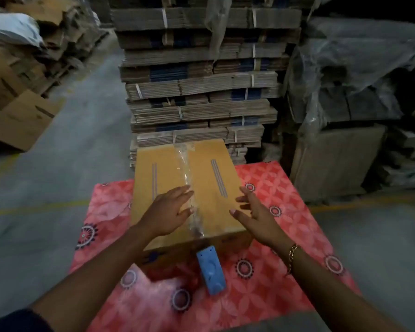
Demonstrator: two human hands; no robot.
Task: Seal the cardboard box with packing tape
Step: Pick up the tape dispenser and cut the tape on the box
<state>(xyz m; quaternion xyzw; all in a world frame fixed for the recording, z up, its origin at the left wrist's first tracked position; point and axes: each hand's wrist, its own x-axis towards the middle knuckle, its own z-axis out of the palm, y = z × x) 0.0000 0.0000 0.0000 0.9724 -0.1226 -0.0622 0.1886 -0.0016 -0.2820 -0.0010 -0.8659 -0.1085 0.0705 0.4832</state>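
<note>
Box (173,178) set on mat (285,212), tape (185,173) laid along seam, left hand (170,212) spread flat on top, right hand (254,212) spread at right edge, dispenser (211,271) at near side.

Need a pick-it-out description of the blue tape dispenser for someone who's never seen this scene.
Find the red patterned cloth spread on the grey floor, with a closed cardboard box sitting on it. The tape dispenser lies on the cloth against the box's near side, between the person's forearms. It is the only bright blue object there.
</note>
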